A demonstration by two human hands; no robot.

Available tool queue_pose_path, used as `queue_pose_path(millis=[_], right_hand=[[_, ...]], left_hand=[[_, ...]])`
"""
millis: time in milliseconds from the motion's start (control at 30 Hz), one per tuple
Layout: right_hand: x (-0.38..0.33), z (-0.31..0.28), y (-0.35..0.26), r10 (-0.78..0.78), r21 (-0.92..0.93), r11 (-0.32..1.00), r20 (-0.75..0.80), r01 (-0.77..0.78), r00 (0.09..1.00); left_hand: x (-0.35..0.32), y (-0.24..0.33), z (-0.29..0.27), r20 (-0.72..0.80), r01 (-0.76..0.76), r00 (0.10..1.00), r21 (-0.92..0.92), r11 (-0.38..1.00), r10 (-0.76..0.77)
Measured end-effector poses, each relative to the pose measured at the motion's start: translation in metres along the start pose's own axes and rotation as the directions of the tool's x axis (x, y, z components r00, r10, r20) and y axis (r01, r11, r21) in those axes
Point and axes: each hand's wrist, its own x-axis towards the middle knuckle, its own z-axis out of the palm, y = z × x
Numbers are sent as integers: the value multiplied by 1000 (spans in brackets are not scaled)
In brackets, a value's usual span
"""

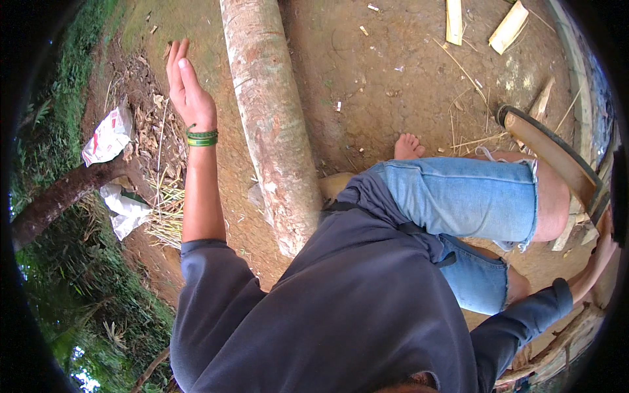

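Observation:
My left hand [190, 98] is held out above the ground, left of a thick pale log [267, 98]. Its fingers are stretched out and nothing is in them. A green band [202, 138] circles that wrist. At the far right, by the dark rim of the picture, my right hand [607, 234] is closed at the lower end of a machete [557, 154]. The machete's broad, curved blade looks tan with a dark edge and lies beyond my bare knee. The grip is mostly hidden.
Pale split wood pieces [509, 27] lie on the brown dirt ground [386, 85] at the far right. To the left are a white and red bag [110, 136], a bundle of thin sticks [167, 213] and a dark branch [69, 196]. Green plants edge the left side.

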Motion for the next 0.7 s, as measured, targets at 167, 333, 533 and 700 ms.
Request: queue_pose_path(millis=[167, 333, 533, 700], right_hand=[[-4, 7, 12, 125, 194, 975, -88, -106, 988], [-16, 25, 14, 233, 397, 910, -246, -121, 941], [-47, 77, -40, 293, 568, 810, -180, -144, 939], [-73, 96, -82, 208, 790, 613, -146, -13, 967]], left_hand=[[-4, 45, 5, 48, 164, 986, -505, 848, -162], [13, 151, 40, 169, 129, 986, -720, 682, -9], [-20, 318, 135, 269, -58, 715, -897, 439, 645], [-100, 415, 292, 435, -342, 425, -735, 586, 794]])
